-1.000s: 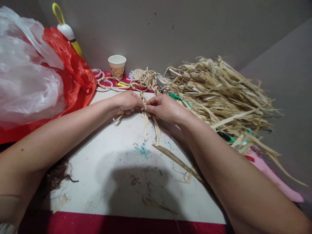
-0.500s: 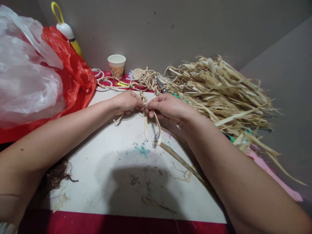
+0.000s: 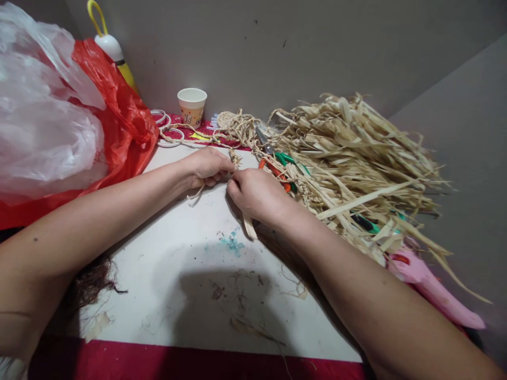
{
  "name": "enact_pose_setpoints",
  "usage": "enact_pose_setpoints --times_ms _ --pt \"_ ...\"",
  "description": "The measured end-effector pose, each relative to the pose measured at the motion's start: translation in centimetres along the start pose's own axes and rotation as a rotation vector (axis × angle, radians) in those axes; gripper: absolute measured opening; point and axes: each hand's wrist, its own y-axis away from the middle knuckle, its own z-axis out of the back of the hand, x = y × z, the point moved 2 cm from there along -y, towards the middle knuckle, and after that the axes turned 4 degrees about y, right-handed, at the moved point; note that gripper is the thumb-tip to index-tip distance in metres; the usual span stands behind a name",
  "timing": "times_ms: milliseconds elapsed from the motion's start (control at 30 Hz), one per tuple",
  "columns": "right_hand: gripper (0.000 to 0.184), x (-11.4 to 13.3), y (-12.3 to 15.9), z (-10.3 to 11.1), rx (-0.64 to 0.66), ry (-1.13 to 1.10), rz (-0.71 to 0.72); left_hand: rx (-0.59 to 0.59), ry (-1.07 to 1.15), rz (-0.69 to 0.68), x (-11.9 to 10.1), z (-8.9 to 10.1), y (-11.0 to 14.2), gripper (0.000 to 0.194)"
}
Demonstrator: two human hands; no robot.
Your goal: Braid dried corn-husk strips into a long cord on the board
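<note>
Over the far part of the white board (image 3: 158, 295), my left hand (image 3: 209, 166) pinches a braid of dry husk strips (image 3: 235, 157). Right beside it, my right hand (image 3: 257, 195) is closed on the loose strips at the braid's near end; its back hides the fingertips. A pale strip end (image 3: 249, 227) hangs below my right hand. One thin curled strip (image 3: 196, 195) sticks out under my left hand.
Dry husks (image 3: 356, 142) are heaped at the right, with green-handled scissors (image 3: 283, 157), an orange-handled tool (image 3: 277, 174) and a pink tool (image 3: 431, 287) beside them. Behind stand a paper cup (image 3: 192, 108) and coiled cord (image 3: 241, 126). Plastic bags (image 3: 122, 121) fill the left.
My right hand has turned over and come down toward me, its back now covering the strips. The orange-handled tool has come into sight. My left hand keeps its pinch in place.
</note>
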Motion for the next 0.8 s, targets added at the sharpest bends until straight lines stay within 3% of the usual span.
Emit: enact_pose_setpoints --times_ms 67,133,200,333,400,467,633,700,800 --pt "0.020 0.6 0.8 0.6 0.092 -0.028 0.109 0.011 0.026 0.017 0.0 0.2 -0.1 0.034" --pt "0.027 0.8 1.5 1.6 0.277 -0.156 0.250 0.052 0.071 0.028 -0.1 0.6 -0.1 0.033" --pt "0.034 0.0 1.6 2.7 0.405 -0.360 0.267 0.090 0.109 0.032 -0.3 1.0 -0.1 0.032" --pt "0.029 -3.3 -0.3 3.9 0.025 -0.750 -0.061 0.140 0.140 0.051 -0.5 1.5 -0.1 0.031" --pt "0.022 -4.1 -1.2 3.1 0.023 -0.881 -0.180 0.156 0.141 0.060 -0.4 1.4 -0.2 0.029" --pt "0.019 -4.1 -1.8 2.0 0.103 -0.955 -0.228 0.174 0.132 0.060 -0.3 1.3 -0.2 0.027" --pt "0.029 -3.1 -2.1 0.3 0.297 -1.059 -0.158 0.193 0.127 0.036 -0.1 1.1 -0.3 0.021" --pt "0.029 -3.1 -2.1 0.5 0.252 -1.030 -0.166 0.186 0.134 0.034 -0.1 1.0 -0.3 0.024" --pt "0.021 -3.1 -1.9 1.4 0.046 -0.958 -0.206 0.190 0.150 0.025 -0.4 1.0 -0.2 0.025"
